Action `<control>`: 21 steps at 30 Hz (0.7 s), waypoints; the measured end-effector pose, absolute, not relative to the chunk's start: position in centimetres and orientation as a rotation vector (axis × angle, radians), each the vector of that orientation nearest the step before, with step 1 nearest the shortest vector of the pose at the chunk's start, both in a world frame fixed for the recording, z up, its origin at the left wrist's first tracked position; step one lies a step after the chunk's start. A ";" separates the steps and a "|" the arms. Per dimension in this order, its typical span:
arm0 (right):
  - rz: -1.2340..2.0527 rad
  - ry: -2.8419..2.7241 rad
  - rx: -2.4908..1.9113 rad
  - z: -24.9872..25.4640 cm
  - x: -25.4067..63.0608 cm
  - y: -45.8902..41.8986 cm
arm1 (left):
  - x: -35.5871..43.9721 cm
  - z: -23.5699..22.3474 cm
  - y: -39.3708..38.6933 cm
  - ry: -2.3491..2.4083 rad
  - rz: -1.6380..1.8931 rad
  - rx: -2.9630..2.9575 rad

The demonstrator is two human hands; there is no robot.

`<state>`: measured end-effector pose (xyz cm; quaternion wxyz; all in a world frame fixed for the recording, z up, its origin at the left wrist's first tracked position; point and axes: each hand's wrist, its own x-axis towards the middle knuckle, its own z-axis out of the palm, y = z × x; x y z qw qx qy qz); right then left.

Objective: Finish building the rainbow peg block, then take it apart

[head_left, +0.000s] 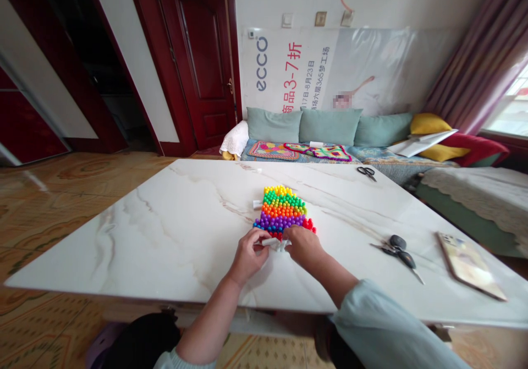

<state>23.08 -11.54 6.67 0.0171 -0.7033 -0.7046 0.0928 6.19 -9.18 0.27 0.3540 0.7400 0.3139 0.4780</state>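
Observation:
A panel of strung plastic beads (282, 210) lies flat on a white marble tabletop (124, 248), in rows of yellow, green, orange, purple and red. At its near edge, my left hand (248, 255) and my right hand (301, 246) both pinch a white cord or strip (275, 243), its exact form unclear. The strip's ends are knotted or frayed. Both hands touch the red beads' lower edge, and my fingers hide part of that row. A short white end (257, 204) sticks out at the panel's left side.
Black-handled scissors (398, 252) lie to the right, with a smaller pair (367, 172) near the far edge. A phone in a patterned case (470, 265) rests at the right table edge. Beyond stands a sofa (328, 130) with teal cushions.

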 end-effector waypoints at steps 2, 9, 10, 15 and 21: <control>0.293 -2.199 -2.196 6.8 23.0 -11.6 | 6.1 0.4 -9.3 0.814 1.219 1.909; 0.281 -2.234 -2.196 7.1 22.8 -11.5 | 5.8 0.3 -9.0 0.901 1.264 2.089; 0.278 -2.236 -2.194 7.1 22.8 -11.5 | 5.8 0.2 -9.0 0.892 1.260 2.090; 0.262 -2.230 -2.206 7.2 22.8 -11.6 | 6.0 0.2 -9.1 0.822 1.186 2.068; 0.260 -2.228 -2.229 7.4 22.8 -11.6 | 6.0 -0.2 -8.8 0.929 1.213 2.108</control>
